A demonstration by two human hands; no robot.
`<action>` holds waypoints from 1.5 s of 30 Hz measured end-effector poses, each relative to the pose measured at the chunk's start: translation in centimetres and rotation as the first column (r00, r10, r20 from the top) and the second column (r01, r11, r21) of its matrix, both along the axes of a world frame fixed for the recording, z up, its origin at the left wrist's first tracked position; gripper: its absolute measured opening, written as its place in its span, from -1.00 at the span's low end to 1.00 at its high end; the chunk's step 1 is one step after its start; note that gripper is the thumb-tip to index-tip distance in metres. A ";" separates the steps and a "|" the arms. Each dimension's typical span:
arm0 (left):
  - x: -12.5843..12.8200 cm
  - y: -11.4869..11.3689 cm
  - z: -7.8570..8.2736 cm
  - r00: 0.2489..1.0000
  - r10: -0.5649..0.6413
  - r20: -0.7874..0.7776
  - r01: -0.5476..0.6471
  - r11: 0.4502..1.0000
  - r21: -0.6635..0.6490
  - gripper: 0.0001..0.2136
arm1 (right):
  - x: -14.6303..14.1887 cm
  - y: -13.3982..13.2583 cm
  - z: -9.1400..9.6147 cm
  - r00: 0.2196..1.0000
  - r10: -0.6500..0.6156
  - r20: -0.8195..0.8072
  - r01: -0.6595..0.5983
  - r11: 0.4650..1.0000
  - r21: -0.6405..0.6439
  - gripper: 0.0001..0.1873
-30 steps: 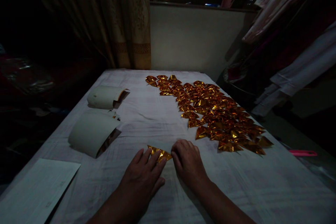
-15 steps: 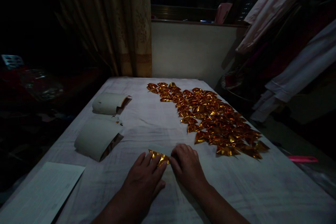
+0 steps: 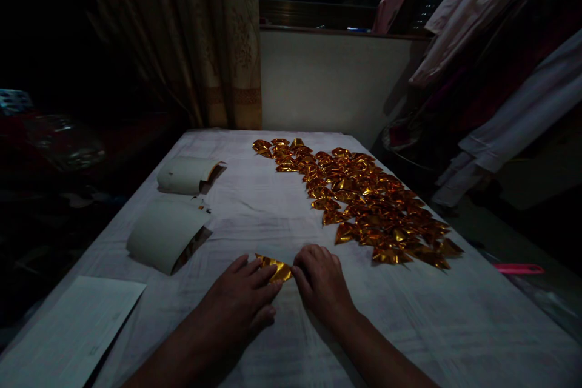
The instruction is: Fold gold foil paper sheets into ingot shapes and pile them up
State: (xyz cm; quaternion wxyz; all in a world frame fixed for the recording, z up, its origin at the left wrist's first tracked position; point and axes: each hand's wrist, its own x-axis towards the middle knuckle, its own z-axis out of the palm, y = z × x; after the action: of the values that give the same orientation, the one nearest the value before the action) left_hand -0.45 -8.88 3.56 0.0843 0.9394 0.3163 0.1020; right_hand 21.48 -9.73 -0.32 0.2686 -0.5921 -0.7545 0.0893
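Observation:
A small gold foil sheet [image 3: 274,268] lies on the white cloth-covered table [image 3: 409,327] near its front edge. My left hand [image 3: 243,303] rests flat over its left part, fingers stretched out and pressing it down. At the sheet's right end, my right hand [image 3: 321,282] has its fingers curled and pinches the edge. A long heap of folded gold foil pieces [image 3: 364,200] stretches from the table's far middle to its right side, just beyond my right hand.
Two curled stacks of white-backed foil sheets, one larger [image 3: 166,233] and one smaller [image 3: 188,174], lie at the left. A flat white paper [image 3: 73,330] sits at the front left corner. A curtain [image 3: 204,42] hangs behind. Clothes [image 3: 509,73] hang at the right. A pink object [image 3: 518,268] lies beyond the right edge.
My left hand has slid slightly left and back over the gold sheet, and my right hand's fingers have closed in on its right end. The view has shifted a little.

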 end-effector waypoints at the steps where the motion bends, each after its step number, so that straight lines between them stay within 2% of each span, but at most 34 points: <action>1: -0.1 0.0 0.1 1.000 -0.005 -0.007 0.005 1.000 -0.019 -0.71 | 0.0 0.0 0.0 1.000 -0.001 -0.001 0.001 1.000 -0.005 -0.91; 4: 0.0 -0.2 0.1 1.000 -0.003 -0.011 0.003 0.999 -0.037 -0.70 | -0.1 -0.1 0.1 1.000 -0.011 -0.007 0.011 1.000 0.006 -0.89; 9: 0.6 -0.7 -0.4 0.999 0.046 -0.009 -0.046 0.999 0.001 -0.70 | -0.4 -0.4 0.0 0.997 0.061 0.053 -0.069 0.981 0.182 -0.92; 11: 0.8 -0.8 -0.4 0.999 0.044 -0.005 -0.043 0.999 0.024 -0.69 | -0.5 -0.5 0.0 0.992 0.095 0.081 -0.110 0.972 0.209 -0.94; 16: 1.0 -0.8 -0.2 0.998 0.058 -0.020 -0.057 0.997 0.045 -0.64 | -0.4 -0.2 0.0 0.997 0.067 0.027 -0.068 0.995 0.069 -0.92; 19: 0.7 -0.5 -0.1 1.000 0.031 -0.004 -0.031 0.999 0.027 -0.67 | -0.1 0.1 -0.2 0.999 0.033 0.001 -0.033 0.999 0.032 -0.92; 24: -0.4 0.4 -0.7 0.991 -0.009 0.132 0.009 1.000 0.000 -0.69 | -0.1 0.1 -0.4 0.997 0.051 0.059 -0.057 0.994 0.094 -0.93; 28: -1.0 1.2 -1.6 0.961 0.124 0.249 -0.132 0.991 0.018 -0.77 | -0.5 -0.1 -0.2 0.987 0.053 0.154 -0.081 0.980 0.181 -0.91; 30: -1.2 1.5 -2.0 0.953 0.174 0.248 -0.188 0.982 0.031 -0.80 | -0.6 -0.2 -0.1 0.981 0.064 0.185 -0.098 0.978 0.184 -0.90; 35: -1.6 2.0 -2.2 0.960 0.188 0.207 -0.205 0.977 0.064 -0.76 | -0.6 -0.7 0.5 0.980 0.117 0.163 -0.142 0.979 0.146 -0.96; 40: -1.1 2.0 -1.6 0.957 0.213 0.196 -0.220 0.975 0.012 -0.80 | -0.8 -1.1 1.3 0.984 0.118 0.131 -0.132 0.986 0.101 -0.79; 45: -0.6 2.0 -1.6 0.957 0.204 0.207 -0.218 0.975 0.046 -0.79 | -0.8 -0.8 1.1 0.985 0.111 0.134 -0.125 0.987 0.102 -0.79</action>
State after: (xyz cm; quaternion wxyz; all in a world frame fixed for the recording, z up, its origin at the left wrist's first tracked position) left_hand -1.01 -6.92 2.01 0.0725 0.8875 0.4009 0.2153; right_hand 20.69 -10.53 0.74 0.2460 -0.5350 -0.8079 0.0252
